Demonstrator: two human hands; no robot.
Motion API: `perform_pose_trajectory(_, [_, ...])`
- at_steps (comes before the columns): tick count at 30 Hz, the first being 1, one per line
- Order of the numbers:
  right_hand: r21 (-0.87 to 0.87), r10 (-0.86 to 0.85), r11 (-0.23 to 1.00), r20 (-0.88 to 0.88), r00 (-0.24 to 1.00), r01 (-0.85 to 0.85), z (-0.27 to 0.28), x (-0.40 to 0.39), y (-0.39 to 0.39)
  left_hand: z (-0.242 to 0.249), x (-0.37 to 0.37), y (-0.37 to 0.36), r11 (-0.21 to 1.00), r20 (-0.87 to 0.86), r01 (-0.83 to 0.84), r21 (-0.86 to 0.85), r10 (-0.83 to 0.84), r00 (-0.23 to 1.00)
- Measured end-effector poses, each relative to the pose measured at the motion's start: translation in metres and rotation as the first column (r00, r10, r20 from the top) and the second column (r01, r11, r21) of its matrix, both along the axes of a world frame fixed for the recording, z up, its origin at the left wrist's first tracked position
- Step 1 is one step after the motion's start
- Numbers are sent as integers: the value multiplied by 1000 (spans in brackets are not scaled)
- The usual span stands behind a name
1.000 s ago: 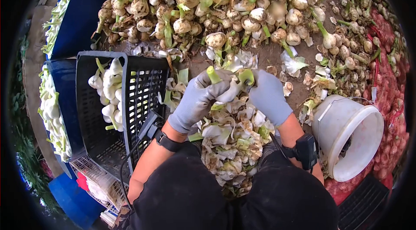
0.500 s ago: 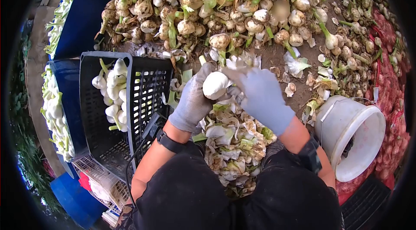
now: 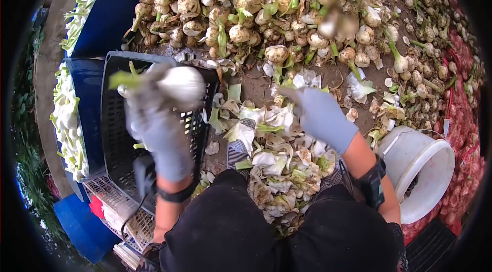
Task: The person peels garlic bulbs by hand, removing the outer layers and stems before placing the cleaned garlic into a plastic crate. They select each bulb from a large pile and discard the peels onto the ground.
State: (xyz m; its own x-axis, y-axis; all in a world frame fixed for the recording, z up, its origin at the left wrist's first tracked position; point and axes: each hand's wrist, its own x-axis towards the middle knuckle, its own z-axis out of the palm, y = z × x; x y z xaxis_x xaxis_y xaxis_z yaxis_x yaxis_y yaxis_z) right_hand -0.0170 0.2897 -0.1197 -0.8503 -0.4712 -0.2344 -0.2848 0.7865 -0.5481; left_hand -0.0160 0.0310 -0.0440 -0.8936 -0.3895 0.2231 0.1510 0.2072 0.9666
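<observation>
My left hand (image 3: 164,133), in a dirty pale glove, is raised over the black plastic crate (image 3: 115,62). It grips a peeled white garlic bulb (image 3: 183,86) with a green stem pointing left; motion blurs both. Behind it, a few clean garlic bulbs show in the crate, mostly hidden by the hand. My right hand (image 3: 325,118), also gloved, hovers above the loose garlic skins (image 3: 279,162). Its stained index finger stretches left and the other fingers curl loosely beneath, partly hidden. I see nothing held in it.
Unpeeled garlic bulbs (image 3: 246,3) are heaped ahead on the soil. Blue containers (image 3: 84,85) of white garlic stand left. At right is a white bucket (image 3: 410,149) tipped on its side, beside red mesh sacks (image 3: 464,133). A blue tub (image 3: 82,226) sits at lower left.
My left hand has carried the garlic bulb left, from between my knees to above the crate. My right hand has come off the bulb and moved slightly right. The view has shifted a little.
</observation>
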Motion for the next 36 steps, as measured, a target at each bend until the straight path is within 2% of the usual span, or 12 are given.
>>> perform_pose_trajectory(4, [-76, -35, 997, -453, 891, 1, -57, -58, -30, 52, -3, 2, 909, -356, -341, -242, 243, 902])
perform_pose_trajectory(7, [350, 177, 937, -527, 831, 22, -78, -81, -50, 21, -2, 4, 917, 43, 187, -352, -183, 982])
perform_pose_trajectory(10, [433, 47, 901, -158, 986, 27, -72, -84, -50, -45, -9, 25, 900, 421, 352, 257, -433, 797])
perform_pose_trajectory(12, [-402, -343, 848, 81, 936, 346, -65, -56, -35, -85, -6, 33, 830, 408, 524, -190, -419, 811])
perform_pose_trajectory(14, [-564, -350, 654, 366, 863, 504, -61, -23, -23, -91, 2, 58, 762, 276, 530, -373, -454, 847])
perform_pose_trajectory(20, [-406, 339, 72, 869, 360, 911, -31, 18, 33, -99, 5, 69, 655, 422, 755, 44, -697, 580])
perform_pose_trajectory(22, [-279, -173, 707, 823, 541, 650, 17, 9, 28, -89, 6, 75, 499, 448, 862, 95, -794, 410])
perform_pose_trajectory(24, [-435, -106, 588, 794, 598, 682, 4, 19, 31, -82, 8, 76, 492, 461, 867, 77, -789, 407])
perform_pose_trajectory(26, [-301, -205, 631, 825, 528, 715, 7, 21, 32, -77, 10, 77, 531, 440, 498, 686, -847, 298])
perform_pose_trajectory(31, [-384, -170, 482, 841, 514, 788, 1, 32, 29, -99, 15, 77, 372, 243, 241, 897, -867, 435])
perform_pose_trajectory(34, [-523, -360, 535, 569, 739, 663, -17, 41, 26, -111, 14, 75, 301, 159, 344, 889, -909, 386])
perform_pose_trajectory(36, [-145, -326, 944, -258, 910, 297, -19, 42, 28, -107, 17, 83, 450, 241, 587, 673, -884, 401])
